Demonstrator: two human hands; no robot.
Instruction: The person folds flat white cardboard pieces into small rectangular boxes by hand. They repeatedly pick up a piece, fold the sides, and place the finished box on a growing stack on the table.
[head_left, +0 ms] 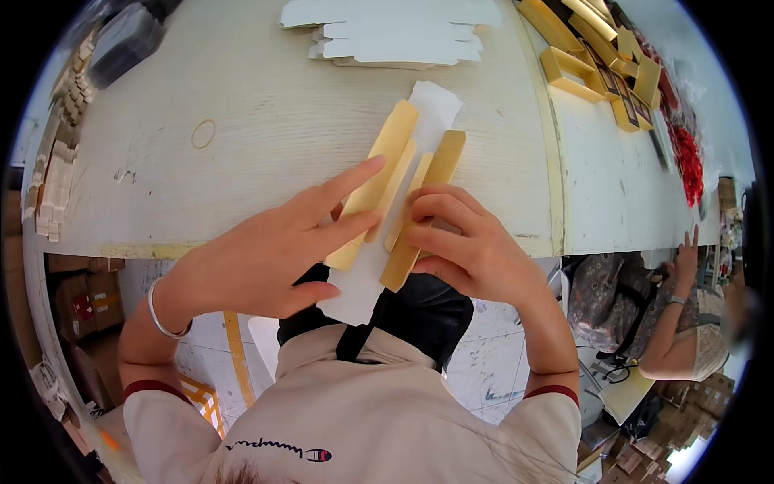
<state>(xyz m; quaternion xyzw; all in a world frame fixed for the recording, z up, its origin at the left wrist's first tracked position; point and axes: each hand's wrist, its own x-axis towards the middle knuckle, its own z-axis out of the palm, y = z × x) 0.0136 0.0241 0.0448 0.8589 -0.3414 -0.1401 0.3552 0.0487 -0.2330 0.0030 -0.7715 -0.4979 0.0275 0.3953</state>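
A flat gold and white cardboard box blank (403, 173) lies across the front edge of the pale wooden table (266, 121), its lower end hanging over the edge. My left hand (274, 250) presses its left gold flap with straight fingers. My right hand (459, 242) has its fingers curled on the right gold flap, pinching it near the middle. Both hands are touching the blank.
A stack of flat white blanks (395, 32) lies at the far side. Folded gold boxes (597, 56) are piled at the right, with red pieces (689, 161) beyond. A rubber band (203, 133) lies left. Another person (685, 323) sits at lower right. Cardboard cartons (81, 302) stand under the table.
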